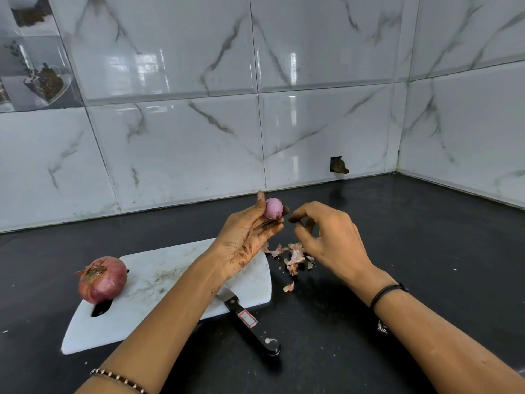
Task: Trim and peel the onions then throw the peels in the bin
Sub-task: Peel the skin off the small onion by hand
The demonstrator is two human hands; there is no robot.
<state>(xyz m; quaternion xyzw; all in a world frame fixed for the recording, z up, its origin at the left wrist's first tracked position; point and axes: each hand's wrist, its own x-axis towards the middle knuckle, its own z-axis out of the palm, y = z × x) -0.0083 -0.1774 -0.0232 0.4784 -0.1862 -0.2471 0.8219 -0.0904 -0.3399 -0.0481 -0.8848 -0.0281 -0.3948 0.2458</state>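
Head: one peeled onion [273,208], one unpeeled onion [102,279].

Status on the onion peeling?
Left hand holds small peeled onion. Right hand curled beside it, grip unclear. Peels on counter, big onion unpeeled on board. No bin visible.

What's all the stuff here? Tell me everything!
Small onion: one, pinkish purple, in the left hand.
Big onion: one, reddish, unpeeled, on the left end of the cutting board.
Cutting board: one, white, on the counter.
Knife: one, black handle, across the cutting board's near edge.
Peels: small pile, pale pink, on the counter right of the cutting board.
Counter: one, black.
Wall tiles: several, white with grey veins, behind the counter.
Left hand: one, grips the small onion.
Right hand: one, fingers curled beside the small onion.
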